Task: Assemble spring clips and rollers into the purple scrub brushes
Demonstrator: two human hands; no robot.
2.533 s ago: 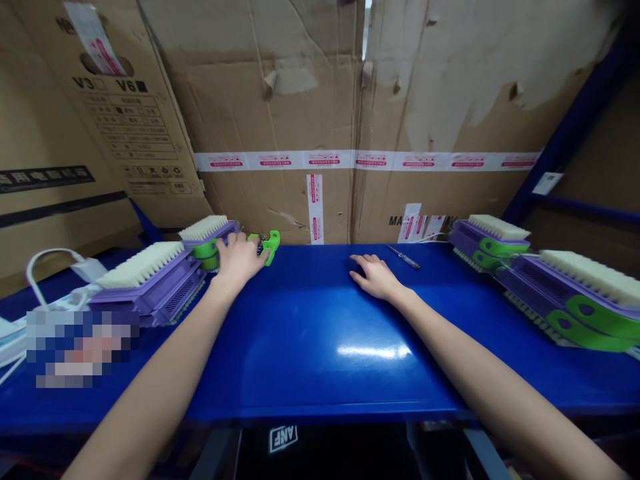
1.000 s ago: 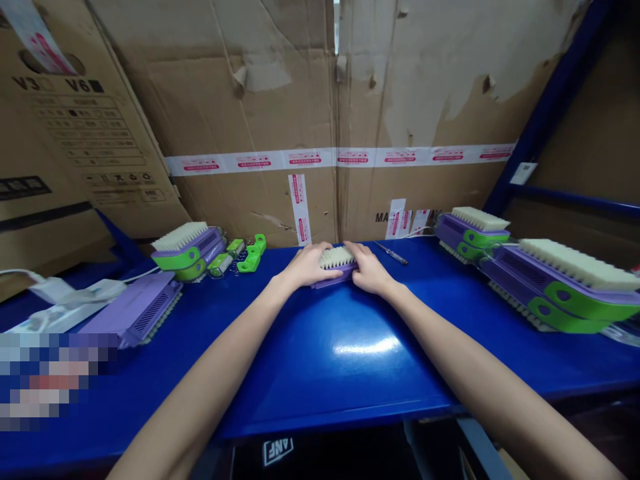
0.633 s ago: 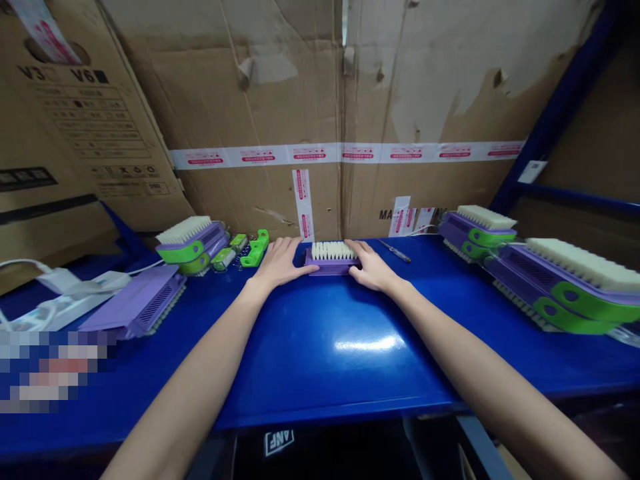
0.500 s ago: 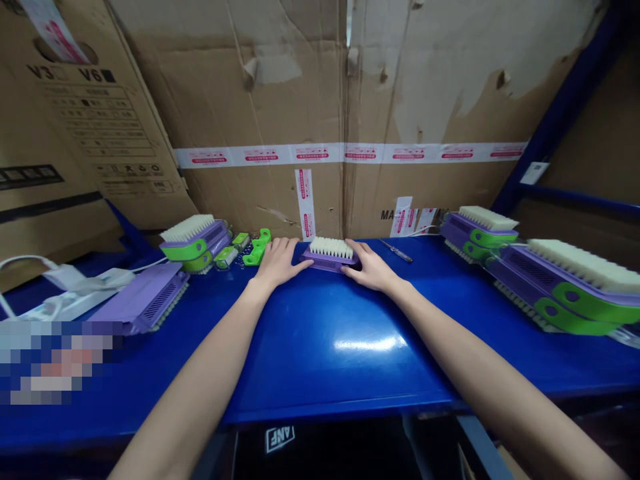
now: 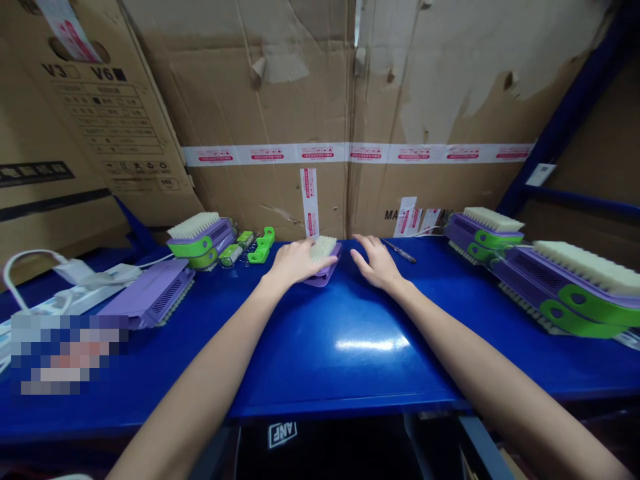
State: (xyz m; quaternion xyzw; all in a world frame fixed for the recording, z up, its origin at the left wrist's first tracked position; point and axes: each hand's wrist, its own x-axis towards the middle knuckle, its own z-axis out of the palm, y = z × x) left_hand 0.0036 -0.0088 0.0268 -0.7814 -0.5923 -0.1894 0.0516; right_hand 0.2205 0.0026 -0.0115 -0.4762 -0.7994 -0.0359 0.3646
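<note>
The left hand [image 5: 296, 261] is wrapped around a small purple plastic brush with short cream bristles [image 5: 325, 257], and its fingers are closed on the brush's near side. The brush sits at the back middle of the shiny blue table [image 5: 320, 347], tilted up a little, with its bristles facing up and away. The right hand [image 5: 376, 261] is just beside the brush but not touching it. Its fingers are spread apart and flat, and it holds nothing. Behind that hand lies a thin metal tool [image 5: 400, 251] near the big brown cardboard boxes with red and white tape [image 5: 350, 107]. To the left of the brush are some small bright green plastic parts [image 5: 263, 245] and a purple and green brush with cream bristles [image 5: 200, 237]. Closer on the left lies a flat purple plastic brush body with slots [image 5: 150, 300], and next to it a white power strip with a white cable [image 5: 75, 293]. Far on the right side is a row of purple and green brushes stacked in a line [image 5: 540, 273], well apart from both hands.
</note>
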